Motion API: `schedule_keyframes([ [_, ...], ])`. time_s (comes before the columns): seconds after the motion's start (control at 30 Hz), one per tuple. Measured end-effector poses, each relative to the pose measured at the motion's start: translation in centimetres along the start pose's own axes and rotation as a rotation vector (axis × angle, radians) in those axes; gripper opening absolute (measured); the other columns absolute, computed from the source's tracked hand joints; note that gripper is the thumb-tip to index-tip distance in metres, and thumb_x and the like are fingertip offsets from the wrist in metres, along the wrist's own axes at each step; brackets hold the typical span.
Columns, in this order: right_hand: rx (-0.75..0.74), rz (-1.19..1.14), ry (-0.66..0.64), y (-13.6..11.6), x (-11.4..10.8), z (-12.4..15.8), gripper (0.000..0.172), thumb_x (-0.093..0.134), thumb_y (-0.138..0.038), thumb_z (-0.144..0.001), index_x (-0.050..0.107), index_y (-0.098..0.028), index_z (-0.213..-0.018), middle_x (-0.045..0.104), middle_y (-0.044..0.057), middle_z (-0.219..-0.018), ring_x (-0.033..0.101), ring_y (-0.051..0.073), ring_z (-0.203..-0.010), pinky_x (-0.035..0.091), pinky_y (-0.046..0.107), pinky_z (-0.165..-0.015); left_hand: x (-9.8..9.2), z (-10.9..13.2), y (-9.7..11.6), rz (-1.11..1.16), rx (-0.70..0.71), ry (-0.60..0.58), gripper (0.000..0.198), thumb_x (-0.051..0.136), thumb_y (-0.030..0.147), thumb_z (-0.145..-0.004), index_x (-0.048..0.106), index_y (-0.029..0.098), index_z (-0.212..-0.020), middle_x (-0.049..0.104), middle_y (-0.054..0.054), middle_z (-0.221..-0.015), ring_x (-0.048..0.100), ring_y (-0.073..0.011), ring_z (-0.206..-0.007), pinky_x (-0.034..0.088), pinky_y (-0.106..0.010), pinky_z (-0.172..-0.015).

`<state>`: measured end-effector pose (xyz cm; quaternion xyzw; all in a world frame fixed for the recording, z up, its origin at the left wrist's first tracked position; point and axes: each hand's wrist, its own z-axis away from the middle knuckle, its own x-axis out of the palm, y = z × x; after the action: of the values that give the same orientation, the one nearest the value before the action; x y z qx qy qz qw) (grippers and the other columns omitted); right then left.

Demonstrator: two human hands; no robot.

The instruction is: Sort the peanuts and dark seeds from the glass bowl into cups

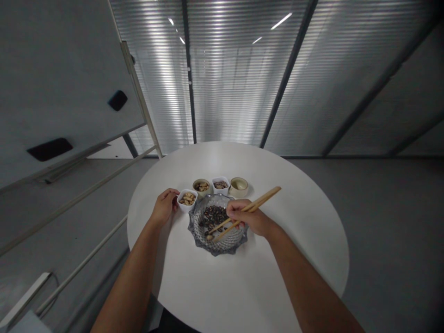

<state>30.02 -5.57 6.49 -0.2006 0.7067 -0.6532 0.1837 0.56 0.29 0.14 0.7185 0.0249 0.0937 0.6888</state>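
Note:
My right hand [243, 213] is closed around a pair of wooden chopsticks [260, 200]. Their tips reach down into a scalloped glass bowl [236, 243], by a small pale nut-like piece [209, 237]. Dark seeds or beans [214, 216] lie in the bowl, partly hidden behind my right hand. At the bowl's left, my left hand [166, 206] has its fingers against the side of a small white dish [187, 209]. That dish holds pale nuts that look like peanuts [188, 199].
Behind the glass bowl stand a tan cup [201, 193] with nuts, a white dish [226, 190] with brownish pieces, and a pale green cup [239, 195]. All rest on a round white table [222, 159]. A whiteboard on a frame [69, 69] stands at the left.

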Motion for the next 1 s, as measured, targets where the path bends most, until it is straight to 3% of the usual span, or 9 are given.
schedule_keyframes([
  [0.2,0.039,-0.015,0.002,0.20,0.76,-0.15,0.043,0.070,-0.052,-0.082,0.055,-0.019,-0.060,0.049,-0.004,-0.055,0.041,0.007,-0.041,0.038,0.021,-0.039,0.09,0.00,-0.02,-0.002,-0.014,0.006,0.020,0.065,0.036,-0.073,0.065,0.017,-0.078,0.053,0.003,-0.051,0.042,-0.0101,-0.039,0.028,-0.023,-0.039],
  [0.4,-0.020,0.008,0.020,0.26,0.41,-0.02,0.047,0.064,-0.057,-0.086,0.055,-0.019,-0.060,0.046,-0.004,-0.051,0.040,0.008,-0.042,0.039,0.022,-0.041,-0.04,0.06,0.01,0.015,-0.012,0.005,0.020,0.066,0.036,-0.072,0.065,0.017,-0.078,0.053,0.003,-0.052,0.043,-0.0098,-0.039,0.028,-0.022,-0.039],
  [0.5,-0.029,0.025,0.044,0.09,0.26,0.00,0.049,0.064,-0.059,-0.083,0.055,-0.019,-0.058,0.048,-0.003,-0.051,0.042,0.009,-0.042,0.033,0.021,-0.038,-0.09,0.10,0.05,0.026,-0.005,-0.001,0.019,0.066,0.035,-0.073,0.066,0.017,-0.077,0.053,0.003,-0.052,0.043,-0.0094,-0.040,0.028,-0.022,-0.039],
  [0.67,0.015,0.003,0.056,-0.21,0.47,-0.12,0.049,0.069,-0.060,-0.079,0.054,-0.020,-0.057,0.047,-0.004,-0.051,0.039,0.008,-0.040,0.037,0.022,-0.038,-0.16,0.06,0.01,0.015,-0.001,0.001,0.019,0.067,0.036,-0.073,0.066,0.017,-0.077,0.054,0.003,-0.052,0.043,-0.0097,-0.040,0.029,-0.022,-0.039],
  [1.0,0.013,0.047,0.086,0.32,0.68,-0.26,0.051,0.060,-0.063,-0.088,0.053,-0.021,-0.060,0.040,-0.006,-0.044,0.040,0.010,-0.040,0.035,0.022,-0.040,-0.11,0.08,0.03,0.017,0.004,0.006,0.018,0.066,0.035,-0.073,0.066,0.017,-0.077,0.052,0.003,-0.051,0.043,-0.0101,-0.040,0.028,-0.023,-0.039],
])
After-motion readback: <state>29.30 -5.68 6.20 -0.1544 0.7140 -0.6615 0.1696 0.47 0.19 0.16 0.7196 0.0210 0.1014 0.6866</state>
